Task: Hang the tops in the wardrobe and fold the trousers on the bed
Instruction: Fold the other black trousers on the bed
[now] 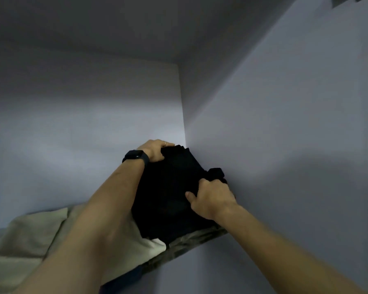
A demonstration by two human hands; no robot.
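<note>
Low at the far left: a crumpled beige cloth point(30, 236), lying against the left wall point(72, 124). Cannot tell whether it is bedding or one of the garments.

Moving right: a dark wristband point(136, 157) on the left forearm, then the left hand point(155, 150), a ring point(165, 143) on one finger. Fingers curled over the far left edge of the black garment point(170, 187), thumb pressed on its top face, so grasping it, not resting on it.

Below and nearer: a patch of white cloth point(152, 245) showing from under the black garment.

In the middle: the black garment itself, gathered into a thick, compact block with layered edges showing at the far end, tucked into the corner where the two walls meet. Looks folded, or close to it. Too dark to say for sure that these are trousers.

Under its near right edge: a strip of camouflage cloth point(191, 238), touching it from beneath, running along the foot of the right wall point(285, 145).

Further right: the right hand point(212, 198), clenched round a bunched fold at the near right edge of the garment, thumb stuck out to the left.

Judging progress: probably at the folding stage, with one dark piece about folded and held on top of other cloth. Cannot tell if being set down or picked up. No wardrobe, rail or hanger in view, so nothing to confirm any top hung. Beige, white and camouflage pieces look unsorted, so likely plenty left to do.
</note>
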